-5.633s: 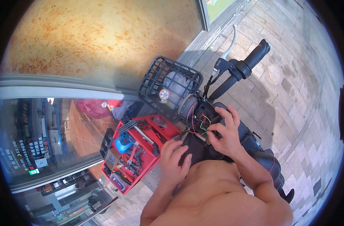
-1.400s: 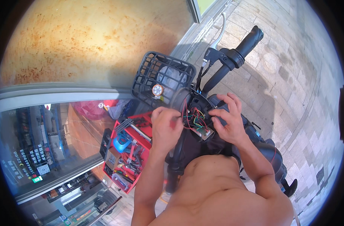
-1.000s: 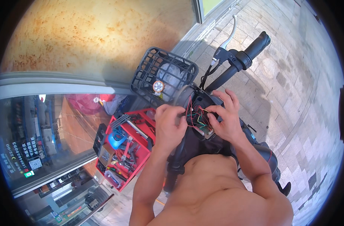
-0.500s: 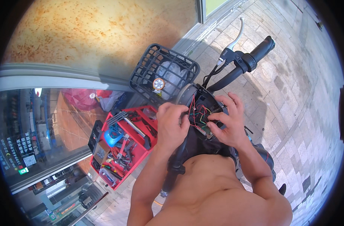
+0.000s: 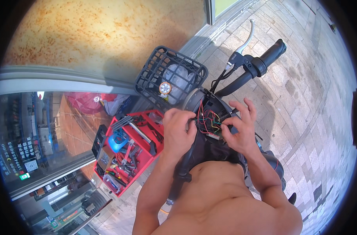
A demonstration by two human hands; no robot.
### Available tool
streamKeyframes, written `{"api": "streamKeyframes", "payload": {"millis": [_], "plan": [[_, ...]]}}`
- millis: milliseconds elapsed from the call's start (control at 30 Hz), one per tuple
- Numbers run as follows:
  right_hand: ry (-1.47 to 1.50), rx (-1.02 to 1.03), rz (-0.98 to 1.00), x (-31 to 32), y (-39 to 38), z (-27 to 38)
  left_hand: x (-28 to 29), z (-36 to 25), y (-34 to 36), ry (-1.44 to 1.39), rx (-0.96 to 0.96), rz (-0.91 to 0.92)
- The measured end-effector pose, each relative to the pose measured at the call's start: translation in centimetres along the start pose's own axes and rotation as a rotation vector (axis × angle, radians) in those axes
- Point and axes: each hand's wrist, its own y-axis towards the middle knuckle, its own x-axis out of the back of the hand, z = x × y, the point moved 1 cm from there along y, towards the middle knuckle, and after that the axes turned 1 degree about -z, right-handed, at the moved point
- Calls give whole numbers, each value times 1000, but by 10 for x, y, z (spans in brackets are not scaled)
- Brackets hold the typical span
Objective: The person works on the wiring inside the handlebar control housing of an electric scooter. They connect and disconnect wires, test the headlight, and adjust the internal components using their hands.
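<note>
In front of me is the opened black housing (image 5: 221, 106) on the handlebar of a two-wheeler, with thin red, green and yellow wires (image 5: 209, 120) bunched inside it. My left hand (image 5: 180, 129) is at the housing's left side, thumb and forefinger closed around something dark that I cannot make out. On the right, my right hand (image 5: 241, 129) pinches a thin green wire (image 5: 218, 123) between thumb and forefinger, its other fingers raised. The wire stretches from the bundle to those fingertips.
A black basket (image 5: 171, 74) holding a clear plastic bag and a round orange-rimmed lamp is mounted ahead. The right handlebar grip (image 5: 273, 53) and silver brake lever (image 5: 249, 36) reach up right. A red toolbox (image 5: 128, 150) full of tools lies left, beside a glass door (image 5: 49, 137).
My right hand has drawn slightly right, its thumb and forefinger now closed on the green wire, pulling it straighter. My left hand stays in place.
</note>
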Motion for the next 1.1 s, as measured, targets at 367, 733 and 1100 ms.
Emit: {"api": "streamKeyframes", "payload": {"millis": [367, 733, 1100], "plan": [[99, 52, 125, 2, -11, 2, -3, -2, 1, 15, -7, -33], [131, 176, 188, 4, -13, -7, -2, -3, 0, 34, 0, 2], [157, 80, 129, -4, -13, -2, -4, -2, 1, 46, -31, -29]]}}
